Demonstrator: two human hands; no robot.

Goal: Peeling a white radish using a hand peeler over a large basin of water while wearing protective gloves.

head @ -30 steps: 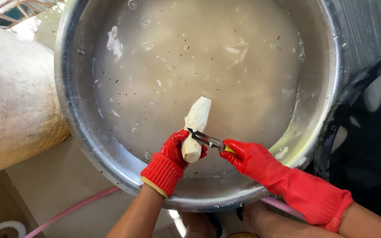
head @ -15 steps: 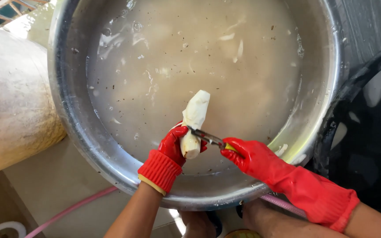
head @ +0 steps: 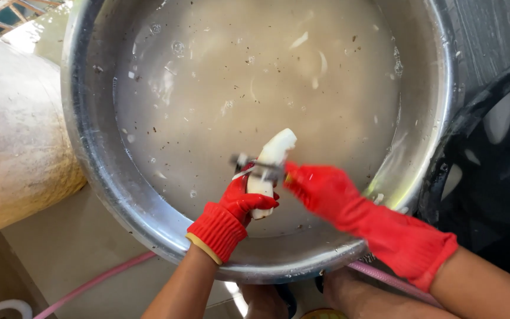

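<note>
Fingers (head: 249,201) of the left hand (head: 240,204), in a red glove, wrap around the lower end of a pale peeled root (head: 270,162) and hold it tilted over a wide steel basin (head: 90,147) of cloudy water (head: 255,88) flecked with floating peel scraps. That basin fills most of the view, with a big rounded beige vessel (head: 13,136) just beside its left rim and a dark tub (head: 491,177) at its right. Below the basin a pink hose (head: 95,280) lies across the floor. Over the near water, the right hand (head: 323,189), gloved in red too, grips a blurred metal peeler (head: 255,165) laid across the root.
</note>
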